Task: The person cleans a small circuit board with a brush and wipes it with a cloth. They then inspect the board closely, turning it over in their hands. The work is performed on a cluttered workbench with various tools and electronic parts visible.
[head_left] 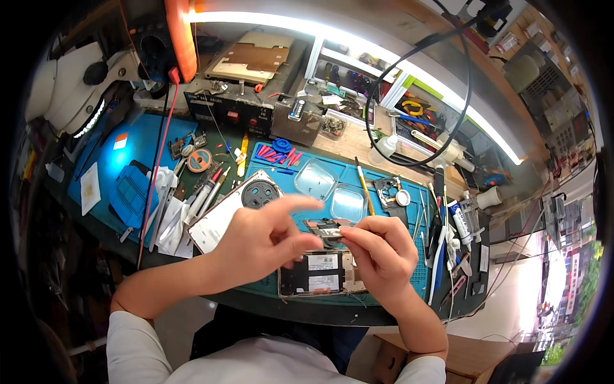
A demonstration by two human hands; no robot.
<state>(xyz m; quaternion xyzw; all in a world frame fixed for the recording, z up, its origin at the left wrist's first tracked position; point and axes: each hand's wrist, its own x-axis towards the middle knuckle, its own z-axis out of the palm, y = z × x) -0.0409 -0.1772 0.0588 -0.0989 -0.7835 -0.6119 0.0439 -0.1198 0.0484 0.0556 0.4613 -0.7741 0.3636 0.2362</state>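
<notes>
Around the hands lie a white back cover [224,214] with a round black part, two clear plastic trays [331,192], tweezers and pens. The opened phone [320,274] rests on a blue-green work mat [390,211] on a crowded repair bench under a bright strip lamp. The right hand [380,253] pinches a small circuit board [327,230] above the phone; the left hand [265,240] touches it with thumb, index finger stretched out
</notes>
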